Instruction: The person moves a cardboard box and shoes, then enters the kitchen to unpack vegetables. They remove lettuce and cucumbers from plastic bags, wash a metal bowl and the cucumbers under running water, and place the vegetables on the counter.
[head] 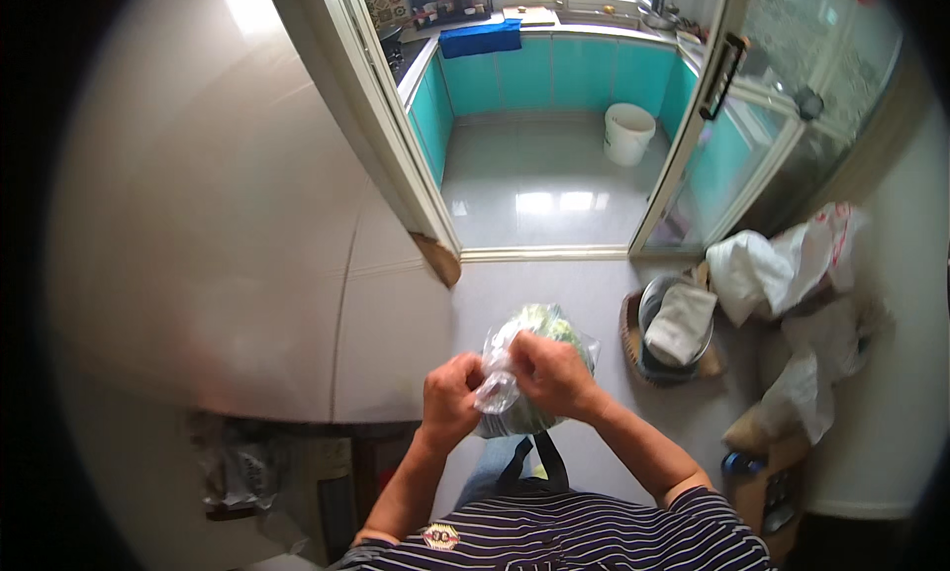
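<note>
Between my two hands hangs a clear plastic bag (582, 341) with pale green leafy vegetables inside. My left hand (451, 393) grips the gathered, twisted neck of the bag from the left side. My right hand (553, 374) pinches the same neck from the right, just above the bulging part. A loose loop of the plastic sticks out between the hands toward my body. Both hands partly hide the bag's contents and the twist itself. Black straps (549, 463) show below the bag, in front of my striped shirt.
A large beige tabletop (223, 259) lies to my left. Ahead, a sliding-door track (545, 254) borders a kitchen with teal cabinets (523, 70) and a white bucket (629, 134). On my right stand a metal basin with a cloth (681, 324), white sacks (779, 270) and a cardboard box (787, 467).
</note>
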A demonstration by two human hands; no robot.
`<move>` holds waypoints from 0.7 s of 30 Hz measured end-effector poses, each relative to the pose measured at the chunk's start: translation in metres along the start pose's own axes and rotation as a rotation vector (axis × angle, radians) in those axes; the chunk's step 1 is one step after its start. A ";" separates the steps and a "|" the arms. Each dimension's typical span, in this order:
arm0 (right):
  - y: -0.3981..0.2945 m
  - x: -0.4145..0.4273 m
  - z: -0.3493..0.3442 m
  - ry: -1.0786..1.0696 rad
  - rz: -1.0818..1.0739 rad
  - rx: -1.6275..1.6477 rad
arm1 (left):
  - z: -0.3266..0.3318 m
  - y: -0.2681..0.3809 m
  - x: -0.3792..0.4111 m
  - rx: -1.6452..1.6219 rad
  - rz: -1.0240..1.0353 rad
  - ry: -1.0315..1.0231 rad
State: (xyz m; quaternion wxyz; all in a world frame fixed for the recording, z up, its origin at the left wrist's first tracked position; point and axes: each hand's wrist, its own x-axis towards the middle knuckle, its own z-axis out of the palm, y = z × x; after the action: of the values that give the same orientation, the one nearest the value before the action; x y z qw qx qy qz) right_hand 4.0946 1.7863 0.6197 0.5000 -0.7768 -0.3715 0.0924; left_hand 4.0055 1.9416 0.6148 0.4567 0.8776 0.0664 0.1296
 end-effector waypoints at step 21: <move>0.317 0.590 -0.283 0.180 0.268 0.027 | 0.098 -0.073 0.772 -0.069 0.285 -0.191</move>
State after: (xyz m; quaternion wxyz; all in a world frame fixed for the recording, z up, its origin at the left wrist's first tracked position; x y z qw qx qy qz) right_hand 4.8111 1.9104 0.6230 0.5247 -0.8178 -0.2170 0.0933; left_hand 4.7736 2.0880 0.6303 0.4678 0.8703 -0.1069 0.1112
